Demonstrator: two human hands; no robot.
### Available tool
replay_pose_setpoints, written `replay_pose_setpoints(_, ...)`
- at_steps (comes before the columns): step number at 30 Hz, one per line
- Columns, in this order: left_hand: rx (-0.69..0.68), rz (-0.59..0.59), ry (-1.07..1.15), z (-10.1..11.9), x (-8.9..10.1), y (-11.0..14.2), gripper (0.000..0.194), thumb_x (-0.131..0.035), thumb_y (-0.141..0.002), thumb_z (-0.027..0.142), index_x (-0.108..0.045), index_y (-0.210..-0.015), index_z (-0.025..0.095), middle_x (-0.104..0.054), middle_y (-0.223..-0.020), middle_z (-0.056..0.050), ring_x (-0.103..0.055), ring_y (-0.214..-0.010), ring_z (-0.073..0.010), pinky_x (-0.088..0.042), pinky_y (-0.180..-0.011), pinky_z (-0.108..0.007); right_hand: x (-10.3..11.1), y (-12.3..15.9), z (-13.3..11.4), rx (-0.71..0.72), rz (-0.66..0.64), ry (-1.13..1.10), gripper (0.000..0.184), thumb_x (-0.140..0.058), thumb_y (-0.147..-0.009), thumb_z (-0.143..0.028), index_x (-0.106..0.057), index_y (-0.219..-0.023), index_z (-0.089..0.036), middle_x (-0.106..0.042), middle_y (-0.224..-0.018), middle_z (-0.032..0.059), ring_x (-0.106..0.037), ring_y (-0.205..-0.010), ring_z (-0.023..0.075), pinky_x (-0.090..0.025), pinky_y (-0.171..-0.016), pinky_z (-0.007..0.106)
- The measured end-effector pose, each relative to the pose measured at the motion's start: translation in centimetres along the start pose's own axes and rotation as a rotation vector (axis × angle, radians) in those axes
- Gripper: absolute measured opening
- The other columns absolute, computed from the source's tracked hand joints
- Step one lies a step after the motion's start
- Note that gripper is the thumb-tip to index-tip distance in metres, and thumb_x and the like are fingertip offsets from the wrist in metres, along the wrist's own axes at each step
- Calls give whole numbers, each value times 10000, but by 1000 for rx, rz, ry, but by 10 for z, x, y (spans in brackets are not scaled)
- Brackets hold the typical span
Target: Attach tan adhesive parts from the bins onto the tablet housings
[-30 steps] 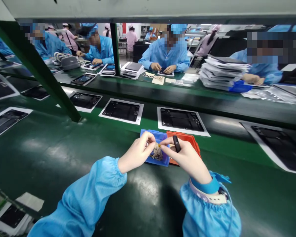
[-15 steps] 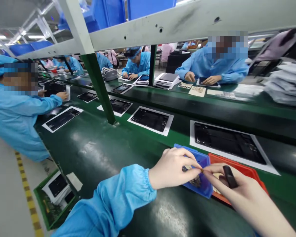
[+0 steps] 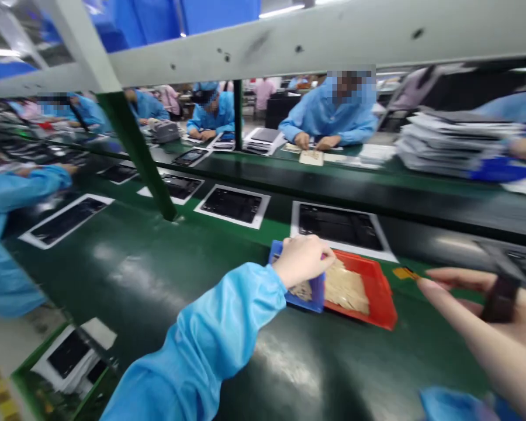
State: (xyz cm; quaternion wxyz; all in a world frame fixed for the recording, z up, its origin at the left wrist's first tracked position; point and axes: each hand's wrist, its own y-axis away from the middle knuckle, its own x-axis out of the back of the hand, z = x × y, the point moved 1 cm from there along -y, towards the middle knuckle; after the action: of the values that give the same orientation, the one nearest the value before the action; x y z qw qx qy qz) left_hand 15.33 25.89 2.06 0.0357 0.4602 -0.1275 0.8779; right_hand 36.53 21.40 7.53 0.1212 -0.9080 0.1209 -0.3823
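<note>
My right hand (image 3: 473, 310) pinches a small orange-and-black flex cable (image 3: 404, 273) between thumb and forefinger, above the green bench right of the bins. A dark object (image 3: 500, 297), blurred, lies against the fingers of that hand. My left hand (image 3: 303, 258), in a blue sleeve, is over a small blue bin (image 3: 318, 292). Its fingers are curled together, and whatever is between them is hidden. Small pieces lie inside the blue bin. Beside it, a red bin (image 3: 379, 292) holds a pile of flat beige pieces (image 3: 345, 286).
Black tablet-like panels on white sheets, one of them a large panel (image 3: 339, 224), line the back of the green bench (image 3: 166, 280). A slanted green post (image 3: 135, 152) rises from it. A green crate (image 3: 30, 374) is at lower left. Co-workers in blue sit opposite and left.
My hands have come apart. The right has moved right, carrying the flex cable; the left stays over the blue bin. The view has turned right, showing more of the red bin.
</note>
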Motion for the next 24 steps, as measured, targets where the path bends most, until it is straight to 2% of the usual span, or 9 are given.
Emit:
replay_pose_setpoints(2, -30, -105, -34, 7, -19, -16, 177, -550, -829, 236, -725, -813, 220, -688, -934, -52, -614, -960, -260, -425, -904, -446, 10, 5, -10, -93, 46, 16, 344, -625, -566, -551, -637, -773, -277, -601, -630, 37, -477, -523, 175, -377, -499, 315)
replay_pose_setpoints(5, -46, -154, -44, 9, -35, -28, 147, -568, -782, 144, -702, -723, 155, -677, -845, -89, -624, -906, -274, -407, -909, -490, 9, 9, -22, -101, 75, 32, 402, -595, -552, -557, -639, -784, -232, -586, -651, 24, -454, -523, 167, -371, -507, 311)
replay_pose_setpoints(7, -55, -148, -44, 6, -34, -29, 90, -611, -759, 166, -679, -702, 152, -664, -844, -79, -624, -891, -262, -422, -900, -458, 5, 11, -25, -72, 41, 30, 415, -599, -584, -556, -643, -819, -217, -534, -599, -2, -415, -494, 148, -344, -484, 289)
replay_pose_setpoints(10, -89, -105, -9, 1, -20, -22, 82, -663, -748, 248, -646, -768, 170, -644, -921, -53, -614, -907, -230, -451, -874, -373, 1, 13, -26, 11, -10, -4, 415, -612, -647, -553, -636, -853, -194, -472, -569, -25, -359, -477, 121, -314, -470, 268)
replay_pose_setpoints(12, -120, -73, 42, 2, -10, -14, 111, -596, -816, 277, -619, -872, 184, -642, -936, -34, -613, -896, -190, -465, -836, -306, -2, 14, -28, 66, -52, -44, 416, -624, -672, -549, -627, -865, -180, -493, -610, -16, -354, -489, 112, -316, -478, 266)
replay_pose_setpoints(15, -148, -35, 135, 7, -2, -5, 199, -407, -924, 269, -579, -979, 187, -656, -893, -8, -622, -816, -128, -473, -770, -229, -6, 14, -32, 113, -92, -78, 404, -639, -687, -532, -619, -874, -174, -540, -684, 13, -396, -534, 121, -342, -510, 272)
replay_pose_setpoints(18, -153, -38, 192, 12, -8, -9, 208, -411, -911, 244, -602, -920, 164, -674, -850, -20, -632, -783, -133, -477, -770, -233, -11, 15, -34, 127, -79, -72, 376, -638, -694, -509, -620, -873, -178, -566, -731, 31, -463, -597, 146, -364, -537, 277)
replay_pose_setpoints(21, -148, -93, 212, 13, -24, -24, 162, -480, -838, 154, -640, -815, 137, -686, -803, -55, -642, -796, -179, -481, -812, -287, -12, 16, -32, 134, -54, -60, 338, -633, -709, -477, -622, -878, -184, -584, -771, 33, -501, -630, 153, -383, -545, 274)
replay_pose_setpoints(24, -174, -161, 252, 13, -38, -37, 204, -483, -786, 62, -659, -872, 122, -696, -875, -78, -645, -850, -191, -484, -832, -300, -7, 17, -28, 145, -23, -39, 305, -639, -716, -448, -625, -874, -188, -596, -800, 31, -505, -621, 141, -397, -543, 268)
